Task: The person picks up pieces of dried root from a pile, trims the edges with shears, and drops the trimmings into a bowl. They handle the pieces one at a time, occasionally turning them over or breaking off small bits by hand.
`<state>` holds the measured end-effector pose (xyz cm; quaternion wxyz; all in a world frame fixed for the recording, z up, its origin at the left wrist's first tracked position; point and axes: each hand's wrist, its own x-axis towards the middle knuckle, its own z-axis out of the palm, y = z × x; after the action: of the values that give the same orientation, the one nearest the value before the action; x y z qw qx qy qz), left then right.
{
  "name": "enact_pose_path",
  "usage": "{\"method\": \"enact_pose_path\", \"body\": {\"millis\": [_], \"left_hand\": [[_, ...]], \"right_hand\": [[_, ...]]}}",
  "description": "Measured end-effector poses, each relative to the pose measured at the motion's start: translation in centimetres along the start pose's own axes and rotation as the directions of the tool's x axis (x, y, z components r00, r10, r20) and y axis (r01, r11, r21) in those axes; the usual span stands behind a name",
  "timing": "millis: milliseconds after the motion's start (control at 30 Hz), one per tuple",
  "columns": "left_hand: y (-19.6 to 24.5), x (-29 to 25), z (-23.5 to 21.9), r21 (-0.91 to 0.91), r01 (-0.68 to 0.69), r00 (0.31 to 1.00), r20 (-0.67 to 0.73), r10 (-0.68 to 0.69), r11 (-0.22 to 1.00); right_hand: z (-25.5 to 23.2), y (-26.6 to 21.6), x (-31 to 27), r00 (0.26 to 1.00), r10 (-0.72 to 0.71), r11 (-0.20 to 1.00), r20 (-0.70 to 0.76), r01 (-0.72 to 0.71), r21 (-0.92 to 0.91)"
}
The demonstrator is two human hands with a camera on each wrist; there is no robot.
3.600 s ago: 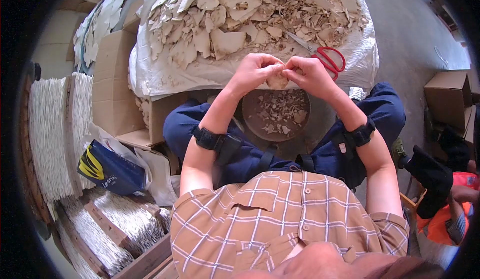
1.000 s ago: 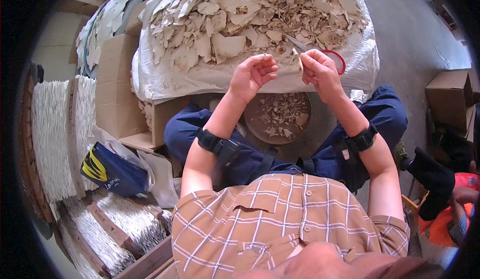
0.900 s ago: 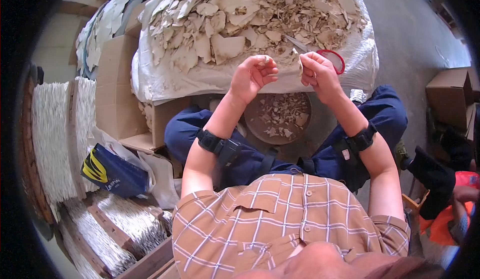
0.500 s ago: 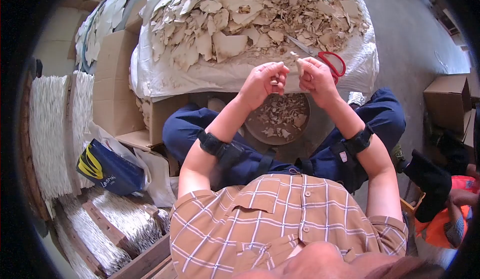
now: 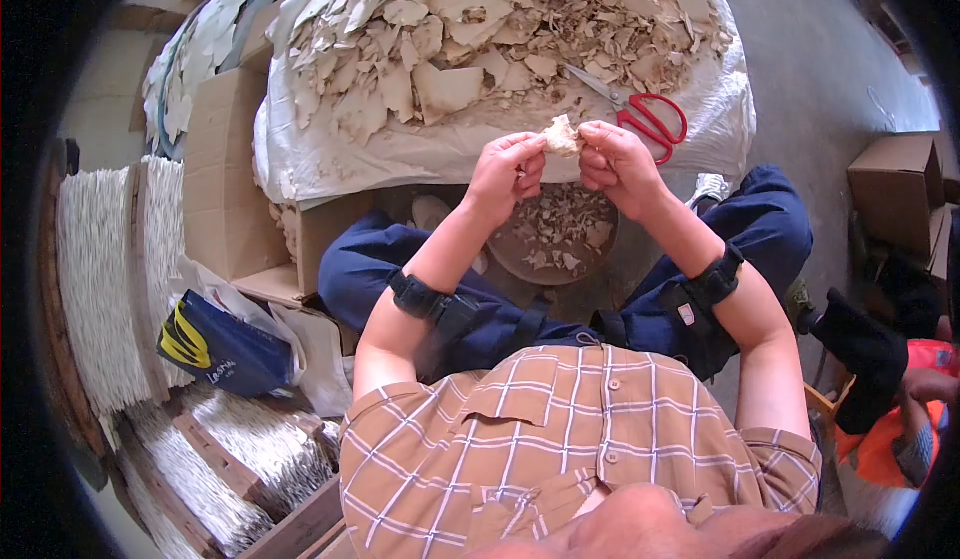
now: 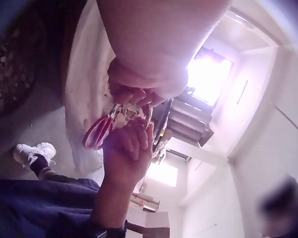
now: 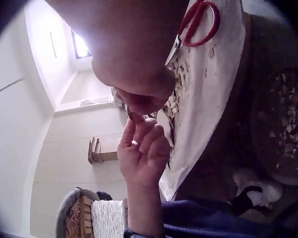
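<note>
In the head view, a small, pale, ragged flake (image 5: 562, 136) is stretched between both hands above the near edge of the cloth-covered table. My left hand (image 5: 508, 172) pinches its left side between thumb and forefinger, the other fingers curled in. On the opposite side my right hand (image 5: 622, 167) pinches it the same way. Red-handled scissors (image 5: 650, 124) lie on the cloth just beyond the right hand, blades towards the heap of pale, brown-stained flakes (image 5: 445, 89). Beneath the hands stands a round pan (image 5: 528, 271) holding small broken bits. In both wrist views the fingers mostly hide the flake.
A cardboard box (image 5: 225, 179) stands left of the table, with stacks of white sheets (image 5: 95, 279) further left. A blue bag (image 5: 225, 344) lies beside the left knee. At the right are another carton (image 5: 895, 174) and part of another person in orange (image 5: 890, 454).
The hands were together on a flake, then parted with a thin piece in the right hand. They have come together again, the left hand now pinching the flake too. The scissors lie where they were.
</note>
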<state>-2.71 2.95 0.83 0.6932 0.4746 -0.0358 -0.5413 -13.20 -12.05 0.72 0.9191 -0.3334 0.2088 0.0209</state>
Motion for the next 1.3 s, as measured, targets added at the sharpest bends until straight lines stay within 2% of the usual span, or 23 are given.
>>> {"method": "enact_pose_path", "body": {"millis": [300, 333, 367, 400, 433, 467, 500, 533, 567, 633, 667, 700, 767, 800, 833, 900, 1167, 1300], "left_hand": [[0.6, -0.4, 0.2, 0.025, -0.025, 0.999, -0.042, 0.026, 0.999], [0.9, -0.5, -0.1, 0.024, -0.026, 0.999, -0.043, 0.027, 0.999], [1.5, -0.6, -0.7, 0.156, 0.002, 1.0, 0.011, -0.003, 0.988], [1.9, -0.8, -1.1, 0.287, 0.024, 0.997, 0.059, -0.043, 0.958], [2.2, -1.0, -1.3, 0.288, 0.029, 0.997, 0.055, -0.047, 0.957], [2.3, -1.2, -1.3, 0.47, 0.057, 0.993, 0.064, -0.099, 0.881], [2.2, -1.5, -1.4, 0.63, 0.081, 0.986, 0.063, -0.156, 0.772], [1.5, -1.3, -1.8, 0.717, 0.112, 0.974, 0.058, -0.218, 0.688], [0.8, -1.1, -2.3, 0.71, 0.128, 0.972, 0.05, -0.231, 0.692], [-0.8, -0.5, -3.4, 0.964, -0.036, 0.998, 0.048, -0.04, 0.263], [-1.3, -0.1, -4.0, 0.908, 0.027, 0.999, -0.012, -0.037, 0.418], [0.1, -0.8, -2.4, 0.806, 0.188, 0.982, -0.15, -0.114, 0.561], [0.7, -0.8, -2.7, 0.543, 0.223, 0.975, -0.114, -0.192, 0.81], [0.8, -0.8, -2.8, 0.42, 0.213, 0.975, -0.037, -0.218, 0.882], [0.7, -0.8, -2.7, 0.418, 0.214, 0.975, -0.036, -0.219, 0.883], [0.4, -0.6, -2.3, 0.287, 0.188, 0.981, -0.005, -0.195, 0.939], [-1.2, 0.4, -3.2, 0.16, 0.187, 0.979, 0.048, -0.197, 0.969], [-2.9, 1.0, -2.9, -0.058, 0.306, 0.942, 0.167, -0.293, 0.95]], "right_hand": [[-0.2, 0.4, -0.3, 0.995, 0.043, 0.999, 0.086, -0.046, 0.029], [-0.3, 0.4, -0.4, 0.996, 0.08, 0.996, -0.03, -0.081, -0.044], [-0.4, 0.3, -0.4, 0.983, 0.109, 0.986, -0.146, -0.126, -0.112], [-0.5, 0.2, -0.4, 0.983, 0.113, 0.986, -0.144, -0.129, -0.109], [-0.7, 0.1, -0.5, 0.964, 0.084, 0.984, -0.252, -0.119, -0.129], [-1.0, 0.0, -0.6, 0.932, 0.053, 0.982, -0.359, -0.113, -0.148], [-1.3, -0.2, -0.6, 0.925, 0.053, 0.981, -0.375, -0.118, -0.151], [-1.7, -0.2, -0.6, 0.929, 0.047, 0.985, -0.367, -0.103, -0.136], [-2.1, -0.1, -0.6, 0.933, 0.04, 0.989, -0.358, -0.088, -0.119], [-2.7, 0.0, -0.5, 0.934, 0.048, 0.99, -0.355, -0.092, -0.108], [-2.8, 0.0, -0.5, 0.936, 0.05, 0.991, -0.348, -0.09, -0.099], [-2.7, -0.1, -0.5, 0.938, 0.05, 0.992, -0.342, -0.085, -0.088], [-3.0, -0.1, 0.0, 0.945, 0.044, 0.997, -0.325, -0.064, -0.051], [-2.9, -0.2, 0.1, 0.954, 0.032, 0.999, -0.299, -0.041, -0.022], [-2.7, -0.4, 0.1, 0.953, 0.033, 0.999, -0.301, -0.043, -0.024], [-2.3, -0.7, 0.2, 0.958, 0.037, 0.999, -0.285, -0.033, 0.018], [-1.7, -0.7, 0.3, 0.974, 0.059, 0.998, -0.221, -0.054, 0.028], [-0.9, -0.7, 0.0, 0.983, 0.095, 0.995, -0.156, -0.088, 0.054]]}}
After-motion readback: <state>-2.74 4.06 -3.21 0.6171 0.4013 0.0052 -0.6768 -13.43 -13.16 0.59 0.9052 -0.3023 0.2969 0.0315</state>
